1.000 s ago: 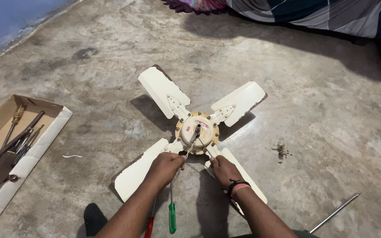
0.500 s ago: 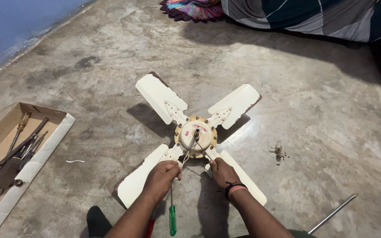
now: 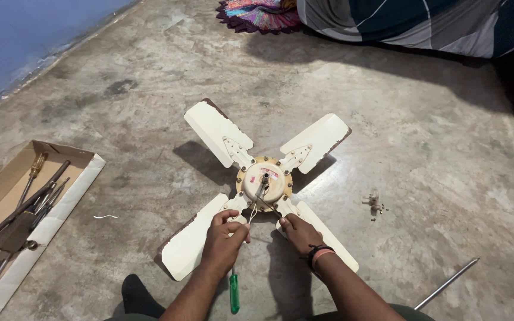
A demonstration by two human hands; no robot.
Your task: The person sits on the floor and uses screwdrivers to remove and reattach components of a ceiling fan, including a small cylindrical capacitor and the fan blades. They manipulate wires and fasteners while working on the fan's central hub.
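At far left a cardboard box with tools lay on the concrete floor. The ceiling fan lay flat in the middle, w/ four cream blades spread out. The left hand was fisted near the hub, fingers curled around a thin wire end; a green screwdriver lay just below the wrist. The right hand, palm down, pressed on the near right blade, fingers bent, grip on the other wire hard to tell. Small screws lay right of the fan, and a metal rod at bottom right.
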